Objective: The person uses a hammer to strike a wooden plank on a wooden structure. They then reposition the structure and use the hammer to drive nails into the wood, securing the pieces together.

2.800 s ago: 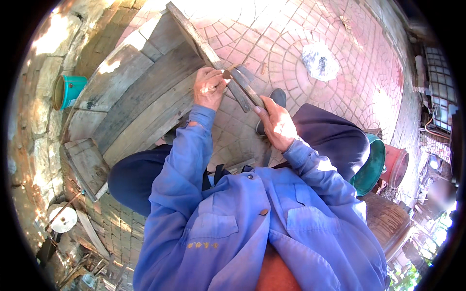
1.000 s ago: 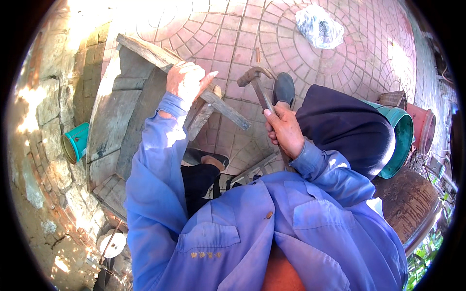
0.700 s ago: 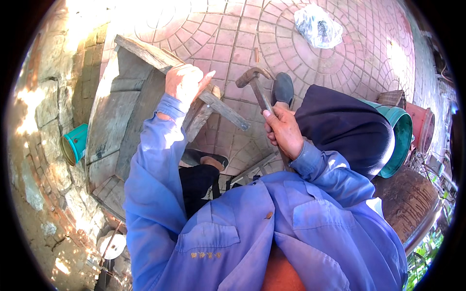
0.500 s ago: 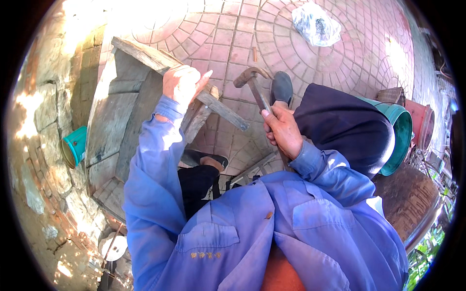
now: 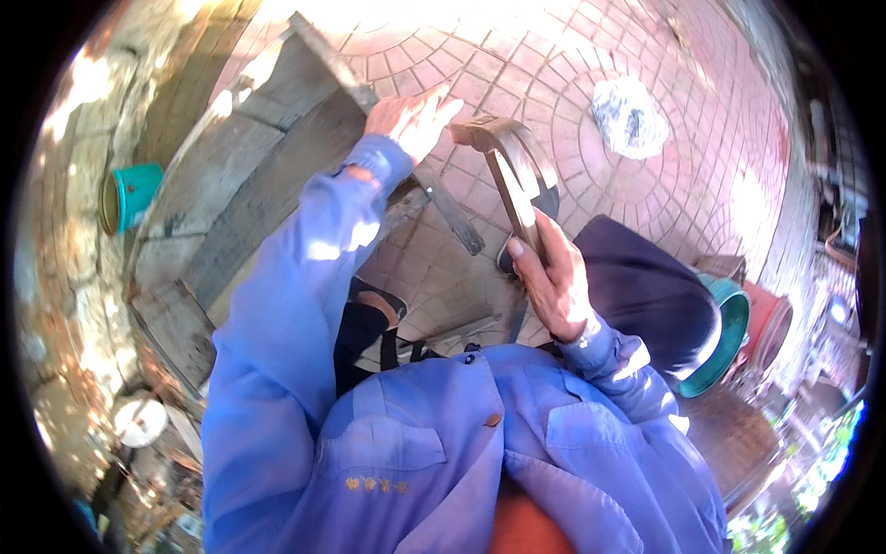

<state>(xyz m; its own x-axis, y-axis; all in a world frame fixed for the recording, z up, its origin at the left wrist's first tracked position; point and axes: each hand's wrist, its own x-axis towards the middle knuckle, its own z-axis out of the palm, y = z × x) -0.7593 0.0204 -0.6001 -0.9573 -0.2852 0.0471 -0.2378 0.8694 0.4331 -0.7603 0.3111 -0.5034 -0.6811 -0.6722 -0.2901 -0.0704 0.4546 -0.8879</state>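
Observation:
My right hand (image 5: 559, 283) grips the handle of a claw hammer (image 5: 513, 196), held up over the paving with its head blurred by motion. My left hand (image 5: 408, 122) lies at the upper edge of a weathered wooden box (image 5: 233, 166), its fingers stretched out toward the hammer head. The palm side of that hand is hidden. A narrow wooden strip (image 5: 450, 214) juts from the box just below my left wrist. The box rests tilted at my left, its hollow side facing me.
A crumpled clear plastic bag (image 5: 629, 116) lies on the pink paving (image 5: 577, 42). Beside my right knee are a green bucket (image 5: 729, 323) and a red bucket (image 5: 768, 325). A small green pot (image 5: 134, 196) stands by the rough wall at left. A white round lid-like thing (image 5: 140, 422) sits lower left.
The hammer has come up nearer to me and its head has swung. My left hand has gone from a closed grip to stretched fingers. The whole view has shifted and tilted.

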